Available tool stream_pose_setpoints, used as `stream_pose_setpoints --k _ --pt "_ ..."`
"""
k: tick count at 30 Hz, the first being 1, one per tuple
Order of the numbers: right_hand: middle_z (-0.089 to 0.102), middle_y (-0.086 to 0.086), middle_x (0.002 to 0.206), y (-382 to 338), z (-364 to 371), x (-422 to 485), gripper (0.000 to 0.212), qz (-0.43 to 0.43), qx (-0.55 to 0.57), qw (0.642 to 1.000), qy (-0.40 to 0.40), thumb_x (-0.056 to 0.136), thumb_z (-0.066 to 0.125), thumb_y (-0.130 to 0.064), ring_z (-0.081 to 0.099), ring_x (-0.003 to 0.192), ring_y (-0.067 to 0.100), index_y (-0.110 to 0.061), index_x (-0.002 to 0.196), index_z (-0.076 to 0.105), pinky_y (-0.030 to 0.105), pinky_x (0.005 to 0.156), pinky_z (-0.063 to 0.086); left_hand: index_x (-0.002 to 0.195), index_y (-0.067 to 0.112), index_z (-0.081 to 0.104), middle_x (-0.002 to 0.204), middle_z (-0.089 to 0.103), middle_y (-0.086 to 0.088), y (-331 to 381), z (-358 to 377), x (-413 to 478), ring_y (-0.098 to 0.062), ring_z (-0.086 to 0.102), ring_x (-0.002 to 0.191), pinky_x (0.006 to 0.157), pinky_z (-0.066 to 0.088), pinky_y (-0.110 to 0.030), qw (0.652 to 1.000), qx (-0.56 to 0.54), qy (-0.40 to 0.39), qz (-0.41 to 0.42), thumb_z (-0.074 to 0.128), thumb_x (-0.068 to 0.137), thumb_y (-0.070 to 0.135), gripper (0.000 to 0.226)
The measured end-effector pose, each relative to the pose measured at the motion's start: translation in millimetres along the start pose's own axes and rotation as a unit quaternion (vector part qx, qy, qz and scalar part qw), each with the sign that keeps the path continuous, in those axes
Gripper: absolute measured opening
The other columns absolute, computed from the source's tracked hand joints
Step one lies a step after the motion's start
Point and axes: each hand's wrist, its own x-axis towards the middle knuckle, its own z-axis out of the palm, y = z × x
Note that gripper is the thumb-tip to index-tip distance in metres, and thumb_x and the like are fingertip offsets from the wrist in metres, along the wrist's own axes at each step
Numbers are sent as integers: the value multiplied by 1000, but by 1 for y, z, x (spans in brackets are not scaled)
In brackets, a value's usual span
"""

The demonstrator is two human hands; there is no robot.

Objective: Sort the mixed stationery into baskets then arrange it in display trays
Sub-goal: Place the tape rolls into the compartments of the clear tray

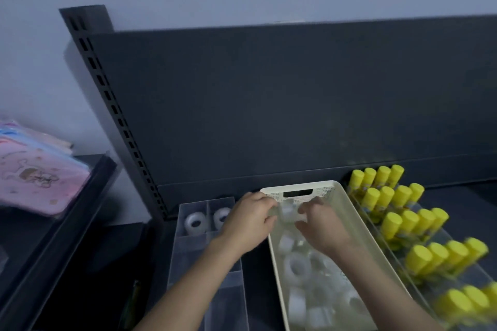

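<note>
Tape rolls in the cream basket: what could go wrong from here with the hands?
1. The tape roll pinched between the left hand and right hand looks small; it may slip and drop into the cream basket.
2. The right forearm passes close to the yellow-capped glue sticks and could knock them over.

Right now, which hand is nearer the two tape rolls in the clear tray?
Left. The left hand sits just right of the tape rolls; the right hand is farther right, over the cream basket.

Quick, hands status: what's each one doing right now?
Left hand: gripping the tape roll above the basket.
Right hand: pinching the same tape roll.
</note>
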Motion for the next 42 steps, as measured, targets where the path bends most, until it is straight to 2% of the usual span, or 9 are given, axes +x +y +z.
stream_pose_setpoints --k 6,10,15,23,26,29,34,37,42 --pt "54 13 119 28 1 -9 30 -4 -17 998 -66 86 61 -29 56 104 25 -10 108 57 28 88 44 91 15 62 102 61 -6 30 27 12 -28 51 106 102 21 -45 965 189 -180 -5 44 93 37 29" --pt "62 9 96 29 -4 -11 22 34 76 996 -15 80 67 -24 56 81 24 -10 94 59 22 57 28 59 21 50 86 57 -3 35 32 15 -27 48 104 109 9 -52 957 202 -204 -41 44 89 54 45" --pt "49 -4 63 31 -7 -11 31 95 254 961 47 73 77 -26 44 58 14 -15 74 48 17 46 30 75 17 67 89 66 5 34 35 15 -16 53 102 112 8 -52 981 90 -148 -86 50 89 35 28" --pt "42 -9 53 28 -12 -19 39 144 532 832 55 70 82 -12 49 49 8 -14 64 43 45 73 56 74 25 54 114 54 21 28 28 5 -1 44 124 112 14 -36 986 -130 -44 -96 56 91 28 17" --pt "50 -5 67 15 -20 -21 34 120 576 808 35 70 82 -11 56 58 8 -12 78 49 36 69 58 71 22 58 123 58 13 23 12 1 1 51 118 101 34 -24 956 -267 11 -124 61 89 20 18" --pt "59 2 91 -5 -27 -23 52 93 594 799 11 70 82 -16 66 80 14 -21 111 51 30 71 57 75 16 61 112 64 16 14 -7 -5 4 60 101 90 45 -22 927 -334 71 -157 59 88 15 14" --pt "60 5 95 -45 -25 -18 42 64 598 797 -55 78 76 -25 66 71 17 -20 115 56 25 60 52 68 15 59 61 57 12 -17 -39 -17 -9 57 65 70 55 -38 896 -373 131 -203 59 89 15 22" --pt "60 7 92 -71 -14 -13 39 45 612 785 -84 76 76 -10 66 70 19 -20 109 56 25 60 54 80 18 64 77 68 9 -48 -56 -27 -7 64 75 72 56 -35 895 -336 180 -232 71 81 16 7" --pt "60 6 90 -102 5 1 40 38 617 779 -100 75 74 -3 64 79 20 -22 106 58 43 80 58 103 25 59 101 61 7 -97 -71 -37 -4 62 91 70 48 -16 930 -223 110 -271 81 70 22 40"
